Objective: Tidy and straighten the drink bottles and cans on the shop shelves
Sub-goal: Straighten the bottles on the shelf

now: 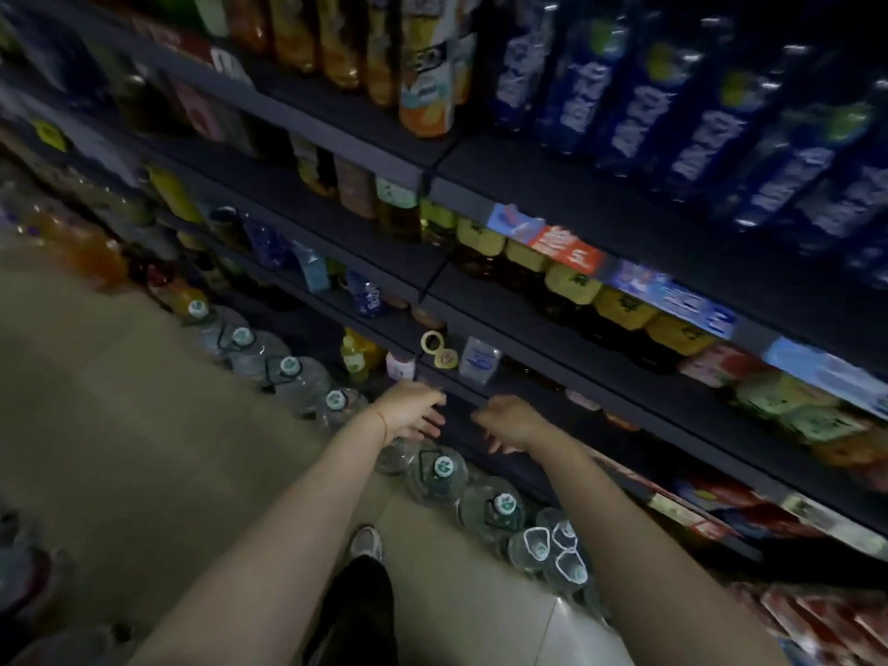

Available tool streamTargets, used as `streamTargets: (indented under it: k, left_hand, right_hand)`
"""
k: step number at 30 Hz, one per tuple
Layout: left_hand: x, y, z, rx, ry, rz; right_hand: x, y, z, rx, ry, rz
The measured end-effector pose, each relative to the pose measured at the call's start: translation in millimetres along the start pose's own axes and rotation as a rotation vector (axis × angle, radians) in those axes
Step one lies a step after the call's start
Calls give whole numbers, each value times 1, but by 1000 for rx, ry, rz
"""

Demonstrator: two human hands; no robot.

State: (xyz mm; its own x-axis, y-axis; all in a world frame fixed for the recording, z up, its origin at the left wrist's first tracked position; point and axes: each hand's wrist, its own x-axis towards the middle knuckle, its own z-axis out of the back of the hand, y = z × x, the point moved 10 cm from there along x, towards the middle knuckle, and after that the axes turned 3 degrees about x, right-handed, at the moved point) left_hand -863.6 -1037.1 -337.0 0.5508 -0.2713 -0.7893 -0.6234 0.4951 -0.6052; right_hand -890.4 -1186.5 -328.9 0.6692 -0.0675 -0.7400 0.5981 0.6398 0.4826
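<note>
I reach both bare arms toward a low shelf [480,401] in a dim shop aisle, my left hand [413,411] and right hand [509,423] near each other, fingers loosely spread — each grip slack, holding nothing. Just beyond my left hand stand a small pink-capped bottle [400,365] and a yellow bottle [355,355]; a clear bottle with a blue label [478,360] stands above my right hand. Large water jugs [437,473] with teal caps line the floor [144,401] along the shelf foot, directly under my wrists. Higher up, yellow-labelled dark bottles [572,286] fill one shelf and tall blue bottles [711,132] the top — their white lettering too blurred to read. An orange juice bottle [427,88] stands beside them.
</note>
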Motion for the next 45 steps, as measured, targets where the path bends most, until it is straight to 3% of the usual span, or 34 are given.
streamTargets:
  k: [5,10,16,22,26,30,35,41,45]
  left_hand:
    - [84,12,123,-166,-118,39]
    - [185,19,219,-164,-211,-11]
    - [266,40,246,-251,-217,-33]
    - [282,77,260,-293,-219,-47]
    - [266,87,263,-307,-235,-54]
    - [228,67,259,-193,-276,-185]
    - [170,42,220,5,-263,-328]
    - [74,14,152,-122,-381,-389]
    - [-1,-35,93,-404,-338,-483]
  right_hand:
    - [108,93,-34,95,-47,6]
    - [226,163,-56,292,-161,-5]
    - [324,198,-60,250,-385,8]
    - [370,199,-66,520,-571,9]
    - [356,190,-67,440,-607,34]
    - [311,172,-98,375,-449,-29]
    - [233,167,-107,230,-321,83]
    - [110,134,-57,434,-314,237]
    - [14,103,9,624,-363,237]
